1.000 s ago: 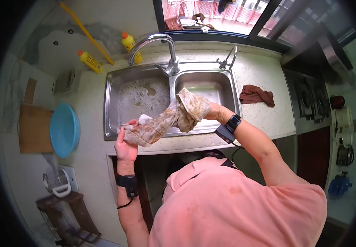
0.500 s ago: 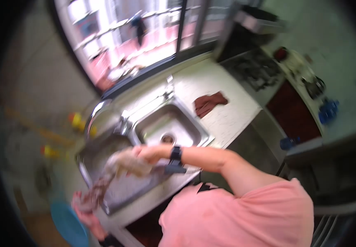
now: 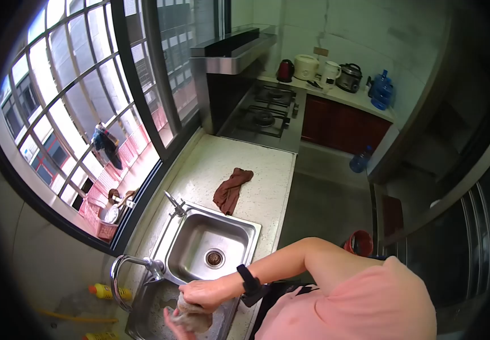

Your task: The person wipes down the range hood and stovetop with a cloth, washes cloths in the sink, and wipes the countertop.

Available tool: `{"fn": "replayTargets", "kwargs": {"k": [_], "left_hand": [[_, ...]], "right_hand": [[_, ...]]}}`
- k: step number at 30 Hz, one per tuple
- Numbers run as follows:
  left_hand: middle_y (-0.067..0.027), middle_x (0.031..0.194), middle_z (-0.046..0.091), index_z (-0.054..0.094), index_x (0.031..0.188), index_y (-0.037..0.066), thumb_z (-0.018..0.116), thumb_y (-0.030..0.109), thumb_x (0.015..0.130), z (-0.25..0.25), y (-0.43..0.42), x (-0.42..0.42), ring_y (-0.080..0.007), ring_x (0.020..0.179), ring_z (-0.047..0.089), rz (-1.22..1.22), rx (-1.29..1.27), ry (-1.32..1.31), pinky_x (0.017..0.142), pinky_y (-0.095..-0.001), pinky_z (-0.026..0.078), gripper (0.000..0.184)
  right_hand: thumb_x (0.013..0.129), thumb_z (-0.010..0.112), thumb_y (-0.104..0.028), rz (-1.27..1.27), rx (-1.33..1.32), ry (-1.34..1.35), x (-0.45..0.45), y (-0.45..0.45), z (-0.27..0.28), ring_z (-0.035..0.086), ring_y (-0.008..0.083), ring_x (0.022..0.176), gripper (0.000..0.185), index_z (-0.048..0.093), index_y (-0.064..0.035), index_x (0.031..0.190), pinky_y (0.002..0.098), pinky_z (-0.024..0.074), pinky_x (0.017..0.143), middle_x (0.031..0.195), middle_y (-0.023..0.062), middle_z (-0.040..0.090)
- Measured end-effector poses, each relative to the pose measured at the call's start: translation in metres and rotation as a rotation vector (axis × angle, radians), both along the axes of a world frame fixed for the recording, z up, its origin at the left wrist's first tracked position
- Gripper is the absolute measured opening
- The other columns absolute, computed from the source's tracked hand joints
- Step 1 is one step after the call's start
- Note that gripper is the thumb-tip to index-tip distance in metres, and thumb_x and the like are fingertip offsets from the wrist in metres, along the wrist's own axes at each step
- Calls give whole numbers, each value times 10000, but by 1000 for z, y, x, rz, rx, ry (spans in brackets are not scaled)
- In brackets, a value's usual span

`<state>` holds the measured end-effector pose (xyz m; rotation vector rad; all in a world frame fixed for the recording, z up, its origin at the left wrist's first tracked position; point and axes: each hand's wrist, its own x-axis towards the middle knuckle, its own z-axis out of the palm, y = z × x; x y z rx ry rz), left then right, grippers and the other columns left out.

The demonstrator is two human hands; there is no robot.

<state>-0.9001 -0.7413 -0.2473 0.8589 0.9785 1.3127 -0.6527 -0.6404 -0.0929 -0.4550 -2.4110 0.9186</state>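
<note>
Over the left sink basin (image 3: pixel 154 303), a wet greyish cloth (image 3: pixel 194 322) is bunched up between my two hands. My right hand (image 3: pixel 205 293) is closed around its upper end, with a dark band on the wrist. Lower down, my left hand (image 3: pixel 178 327) grips the other part of the cloth; its fingers are slightly blurred and partly hidden. Behind my hands, the curved faucet (image 3: pixel 123 272) arches over the left basin. A brown cloth (image 3: pixel 233 190) lies crumpled on the counter beyond the right basin (image 3: pixel 199 241).
Yellow bottles (image 3: pixel 109 292) stand left of the sink. A gas stove (image 3: pixel 265 116) under a range hood (image 3: pixel 233 54) lies farther along. Kettles and a cooker (image 3: pixel 348 77) line the back counter. A red bucket (image 3: pixel 359 242) is on the floor, and a barred window is at left.
My hands have come closer together, and the cloth, stretched between them before, is now bunched up. The view has turned toward the stove and sharpened.
</note>
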Motion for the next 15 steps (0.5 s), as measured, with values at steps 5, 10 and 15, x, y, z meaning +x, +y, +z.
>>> {"fn": "replayTargets", "kwargs": {"k": [5, 10, 15], "left_hand": [[-124, 1310, 433, 231, 1426, 37, 761, 324, 755, 143, 12, 155, -244, 1154, 497, -102, 171, 38, 965, -370, 431, 903], [-82, 1140, 563, 450, 1267, -26, 734, 148, 795, 138, 43, 214, -166, 1012, 560, -153, 95, 4, 866, -294, 457, 578], [-113, 1097, 604, 509, 1181, -47, 599, 171, 910, 192, 67, 306, -189, 957, 611, -231, -67, -94, 801, -293, 497, 359]], "right_hand": [[535, 705, -70, -322, -192, -141, 42, -22, 40, 570, 370, 784, 246, 591, 69, 702, 405, 476, 692, 871, 227, 560], [558, 714, -67, -366, -126, 172, 132, -3, 64, 597, 308, 785, 292, 665, 12, 835, 358, 498, 671, 882, 164, 576], [773, 733, -218, -598, -583, 363, 274, 21, 51, 578, 181, 982, 429, 609, -97, 1165, 329, 506, 777, 1110, 87, 550]]}}
